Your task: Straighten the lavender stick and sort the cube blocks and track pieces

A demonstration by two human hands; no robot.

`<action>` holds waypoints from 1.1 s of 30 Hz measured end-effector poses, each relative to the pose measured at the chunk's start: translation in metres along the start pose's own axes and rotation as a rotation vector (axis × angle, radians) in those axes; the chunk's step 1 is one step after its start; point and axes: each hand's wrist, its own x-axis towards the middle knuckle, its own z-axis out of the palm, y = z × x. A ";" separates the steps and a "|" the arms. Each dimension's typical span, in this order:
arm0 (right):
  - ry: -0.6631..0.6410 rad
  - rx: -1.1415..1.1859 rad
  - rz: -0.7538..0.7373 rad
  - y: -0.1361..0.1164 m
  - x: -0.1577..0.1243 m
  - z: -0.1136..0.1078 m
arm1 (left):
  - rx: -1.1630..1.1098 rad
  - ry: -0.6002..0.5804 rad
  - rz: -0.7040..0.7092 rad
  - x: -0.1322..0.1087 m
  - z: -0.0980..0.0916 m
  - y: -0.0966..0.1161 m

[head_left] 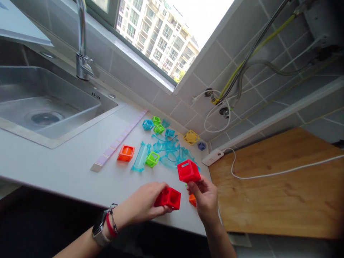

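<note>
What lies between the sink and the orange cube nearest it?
In the head view, a pale lilac strip runs between the sink and that orange cube.

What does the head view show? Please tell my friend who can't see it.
A person's left hand and right hand hold red open-framed toy blocks at a white counter. Beyond them lie see-through turquoise track pieces, an orange block and green blocks. A steel sink is on the picture's left, a wooden surface on its right.

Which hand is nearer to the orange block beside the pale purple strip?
Left. The left hand is to the right of the orange block, closer to the front of the counter; the right hand is farther off to the right.
</note>
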 end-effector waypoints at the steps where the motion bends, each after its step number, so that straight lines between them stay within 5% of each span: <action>1: 0.011 -0.002 -0.011 -0.003 -0.020 0.000 | 0.000 0.000 0.009 0.000 0.000 0.000; 6: -0.015 -0.150 -0.072 0.002 -0.076 -0.001 | 0.005 -0.011 0.020 0.002 -0.001 0.001; 15: 0.005 -0.272 -0.098 0.019 -0.079 0.005 | 0.030 -0.011 0.025 0.002 0.000 0.000; 20: 0.022 -0.166 -0.081 0.034 -0.081 0.010 | 0.019 -0.003 0.027 0.002 0.000 -0.002; 25: 0.198 0.104 0.003 0.046 -0.082 0.019 | 0.032 -0.015 0.039 0.002 -0.001 -0.001; 28: 0.155 0.252 0.134 0.049 -0.082 0.020 | 0.026 -0.009 0.052 0.002 -0.001 -0.001; 33: 0.145 0.326 0.150 0.049 -0.078 0.015 | 0.016 -0.017 0.051 0.002 0.000 -0.002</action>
